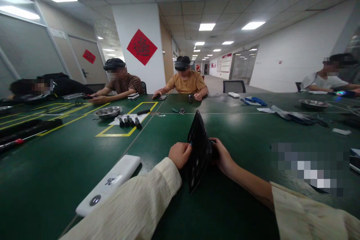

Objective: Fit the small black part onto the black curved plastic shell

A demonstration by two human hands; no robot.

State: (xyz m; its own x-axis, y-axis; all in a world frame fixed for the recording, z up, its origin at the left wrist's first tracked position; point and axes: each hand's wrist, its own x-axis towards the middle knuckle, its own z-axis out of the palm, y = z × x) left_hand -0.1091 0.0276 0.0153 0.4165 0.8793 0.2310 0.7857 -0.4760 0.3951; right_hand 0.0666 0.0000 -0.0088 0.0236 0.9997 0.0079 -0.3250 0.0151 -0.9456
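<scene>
Black and flat, a panel-like object stands upright on its edge between the two hands, above the green tabletop. Left hand is closed on its left side, the thumb against the face; right hand grips it from the other side, with something dark under the fingers — I cannot tell what it is. Near the left sleeve lies a white device with a number and a round dark button. Farther, inside and over a yellow tape outline, there are short black cylinders standing close together on white paper, and a metal bowl is just beside. Ahead of the panel lies a small green-handled tool. Across the table sits a person in a yellow shirt — one arm reaches to small items. To the right are a second bowl and grey gloves.
</scene>
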